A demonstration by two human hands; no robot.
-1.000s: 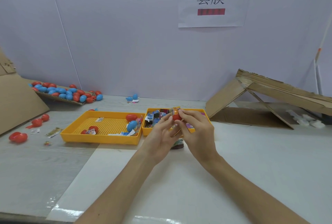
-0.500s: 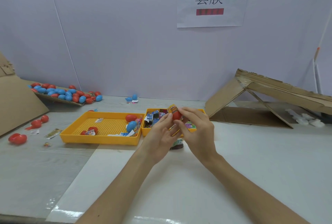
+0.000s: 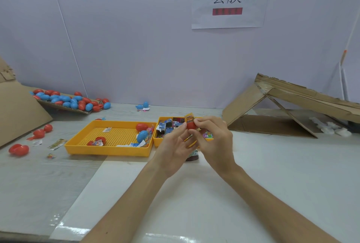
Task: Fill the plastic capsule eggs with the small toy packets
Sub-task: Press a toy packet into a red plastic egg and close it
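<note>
A red capsule egg [image 3: 191, 125] is pinched between the fingertips of my left hand [image 3: 175, 145] and my right hand [image 3: 215, 141], in front of the small yellow tray. An orange toy packet [image 3: 189, 118] sticks up out of the egg's top. The small yellow tray [image 3: 158, 137] behind my hands holds several toy packets [image 3: 167, 125]. The large yellow tray [image 3: 109, 150] to its left holds red and blue eggs [image 3: 141, 135] and a few packets.
A pile of red and blue eggs [image 3: 70, 100] lies on cardboard at the back left. Loose red eggs [image 3: 18, 149] and packets lie at the left. A folded cardboard ramp [image 3: 292, 110] stands at the right. A small dark round object [image 3: 191, 157] sits under my hands.
The orange packet has come into view standing out of the red egg; my fingers have shifted slightly around it. Both hands stay in the same spot.
</note>
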